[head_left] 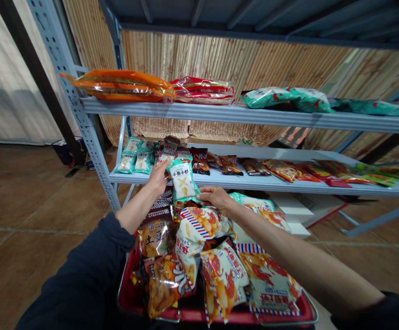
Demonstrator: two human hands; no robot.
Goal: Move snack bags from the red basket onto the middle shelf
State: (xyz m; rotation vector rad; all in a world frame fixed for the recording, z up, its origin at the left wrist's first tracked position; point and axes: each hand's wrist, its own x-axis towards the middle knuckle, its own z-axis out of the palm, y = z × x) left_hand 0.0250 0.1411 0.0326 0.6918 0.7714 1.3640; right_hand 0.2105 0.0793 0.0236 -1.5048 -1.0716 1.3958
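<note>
The left hand (159,177) and right hand (215,198) pinch one snack bag (183,181) between them, grip closed, mid-frame, above the red basket (192,316) at lower centre.

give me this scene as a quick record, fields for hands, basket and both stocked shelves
left hand: on the upper left edge of a green-and-white packet
right hand: at that packet's lower right corner
red basket: below the hands, filled with snack bags
lower shelf: small green packets at its left end
upper shelf: orange pack at its left end
</note>
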